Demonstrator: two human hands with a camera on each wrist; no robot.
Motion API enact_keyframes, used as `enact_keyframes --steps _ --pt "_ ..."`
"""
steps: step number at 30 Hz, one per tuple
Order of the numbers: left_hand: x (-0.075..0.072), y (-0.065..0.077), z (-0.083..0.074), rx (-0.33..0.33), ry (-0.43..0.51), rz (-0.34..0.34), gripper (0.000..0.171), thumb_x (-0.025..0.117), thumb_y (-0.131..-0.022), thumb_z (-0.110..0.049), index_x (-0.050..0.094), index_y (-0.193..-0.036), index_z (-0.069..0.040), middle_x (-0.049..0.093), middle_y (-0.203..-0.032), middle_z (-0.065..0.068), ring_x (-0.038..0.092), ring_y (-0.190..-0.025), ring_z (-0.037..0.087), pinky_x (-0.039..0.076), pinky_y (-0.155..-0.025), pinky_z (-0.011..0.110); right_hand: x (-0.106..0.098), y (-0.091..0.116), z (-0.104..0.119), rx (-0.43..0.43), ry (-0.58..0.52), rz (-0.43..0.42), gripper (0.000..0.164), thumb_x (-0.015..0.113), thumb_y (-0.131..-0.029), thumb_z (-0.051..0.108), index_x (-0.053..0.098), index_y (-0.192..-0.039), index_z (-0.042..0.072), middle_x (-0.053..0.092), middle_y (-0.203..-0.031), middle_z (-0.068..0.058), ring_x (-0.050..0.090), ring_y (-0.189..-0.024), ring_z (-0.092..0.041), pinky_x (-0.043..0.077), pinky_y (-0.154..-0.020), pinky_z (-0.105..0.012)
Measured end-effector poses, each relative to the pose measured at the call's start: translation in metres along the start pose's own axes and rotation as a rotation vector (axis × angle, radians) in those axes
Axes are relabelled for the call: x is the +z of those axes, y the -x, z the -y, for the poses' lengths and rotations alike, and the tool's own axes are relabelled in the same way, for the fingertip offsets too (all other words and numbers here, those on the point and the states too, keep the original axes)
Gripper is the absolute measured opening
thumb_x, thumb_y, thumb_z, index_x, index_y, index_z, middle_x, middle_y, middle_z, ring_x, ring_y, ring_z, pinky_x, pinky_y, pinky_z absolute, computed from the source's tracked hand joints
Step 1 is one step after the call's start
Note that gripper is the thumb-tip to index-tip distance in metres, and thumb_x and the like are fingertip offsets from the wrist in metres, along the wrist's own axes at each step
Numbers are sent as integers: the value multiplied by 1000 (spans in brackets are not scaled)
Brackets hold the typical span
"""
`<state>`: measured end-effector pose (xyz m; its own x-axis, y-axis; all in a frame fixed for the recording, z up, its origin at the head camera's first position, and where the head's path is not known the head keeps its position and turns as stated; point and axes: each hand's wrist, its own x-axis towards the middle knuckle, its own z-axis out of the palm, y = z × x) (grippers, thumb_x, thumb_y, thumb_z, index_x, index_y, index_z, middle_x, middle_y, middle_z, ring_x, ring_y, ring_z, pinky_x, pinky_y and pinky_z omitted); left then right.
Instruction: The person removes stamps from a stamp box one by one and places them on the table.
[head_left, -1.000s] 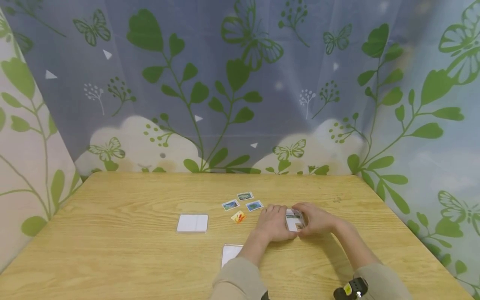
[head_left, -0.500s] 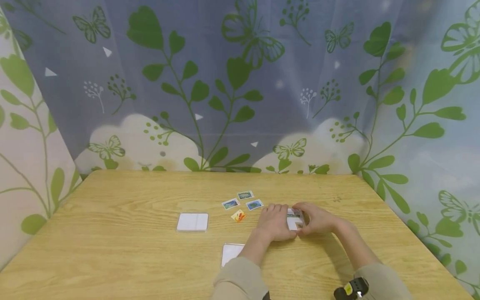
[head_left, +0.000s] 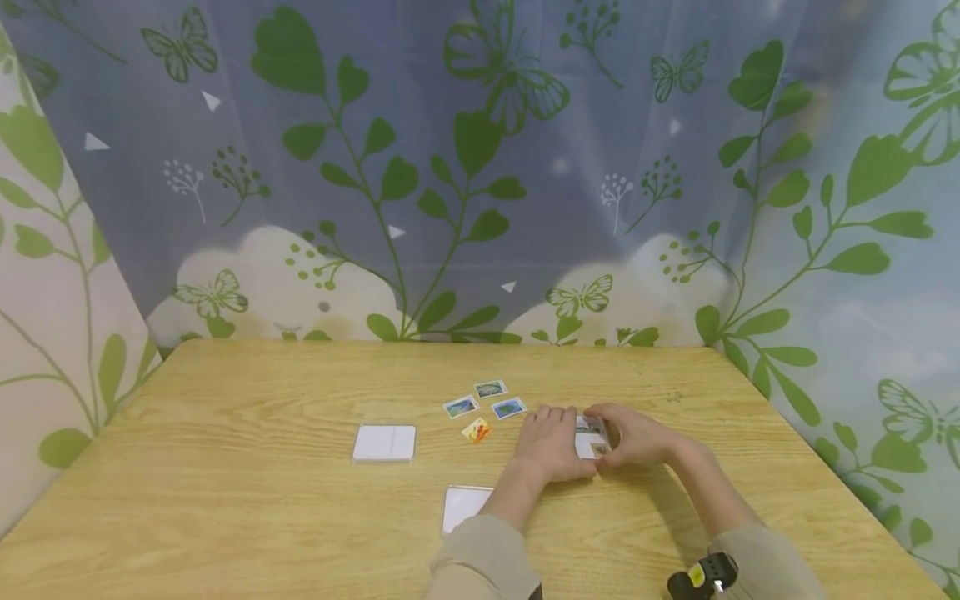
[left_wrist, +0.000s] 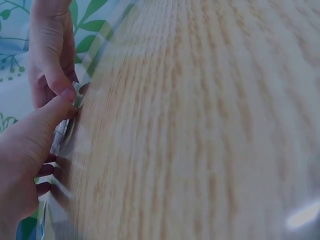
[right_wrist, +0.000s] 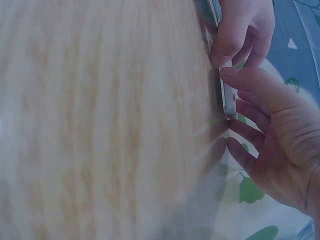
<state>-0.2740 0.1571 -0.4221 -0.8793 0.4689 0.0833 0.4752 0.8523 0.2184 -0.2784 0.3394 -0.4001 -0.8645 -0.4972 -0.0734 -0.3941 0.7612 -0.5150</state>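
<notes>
A floral and butterfly backdrop (head_left: 540,267) hangs beyond and beside the wooden bench (head_left: 247,525). On the right part of the bench, the left hand (head_left: 547,446) and right hand (head_left: 633,437) close in from either side on one flat clear-edged case (head_left: 587,447). Each pinches it, thumb at the near edge and fingers toward the far one; the right's fingers are bowed and a little apart. The two thumbs almost meet. Whether the case rests flat or is slightly raised, I cannot tell. White shows in it, with small pictures at its far side and near right.

Two similar cases lie apart: one (head_left: 384,443) to the left, another (head_left: 459,507) nearer, partly behind the left forearm. Smallest are four loose picture cards: one far (head_left: 491,389), one left (head_left: 461,407), one right (head_left: 509,407), a yellow-orange one nearest (head_left: 476,431).

The step in hand appears to be pressing or squaring the case's edges. The next move seems to call for even thumb pressure, keeping its contents level.
</notes>
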Motion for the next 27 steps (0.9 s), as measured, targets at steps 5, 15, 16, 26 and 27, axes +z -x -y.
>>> enact_keyframes --steps 5,15,16,26,27 --pt "0 0 0 4 6 -8 86 65 -72 -62 38 -139 -13 47 -134 1 40 -122 18 31 -101 34 -2 1 2 19 -21 2 82 78 -67 25 40 -135 -2 41 -137 -21 35 -125 -41 29 -99 -57" --pt "-1 -1 2 14 -2 -13 86 66 -72 -61 39 -138 -13 48 -131 1 41 -120 17 32 -100 33 -2 0 3 -22 -2 5 79 77 -69 23 40 -133 -5 40 -135 -24 34 -124 -43 29 -98 -59" --pt "-1 -2 2 17 -6 -13 86 65 -72 -61 39 -138 -13 48 -131 1 41 -120 18 32 -100 33 -1 0 2 -29 -1 5 78 77 -69 23 40 -133 -5 40 -135 -25 34 -124 -43 28 -98 -59" --pt "1 1 5 47 -6 -16 83 65 -73 -61 40 -136 -13 49 -129 1 42 -119 18 33 -99 34 1 0 2 -58 40 -6 74 77 -70 25 45 -131 -1 39 -135 -25 33 -124 -45 28 -97 -61" --pt "1 1 5 48 -6 -16 83 64 -73 -61 40 -136 -13 49 -130 1 42 -119 18 33 -99 34 1 1 2 -68 44 -10 73 78 -70 24 45 -131 0 39 -134 -26 33 -124 -46 29 -96 -61"
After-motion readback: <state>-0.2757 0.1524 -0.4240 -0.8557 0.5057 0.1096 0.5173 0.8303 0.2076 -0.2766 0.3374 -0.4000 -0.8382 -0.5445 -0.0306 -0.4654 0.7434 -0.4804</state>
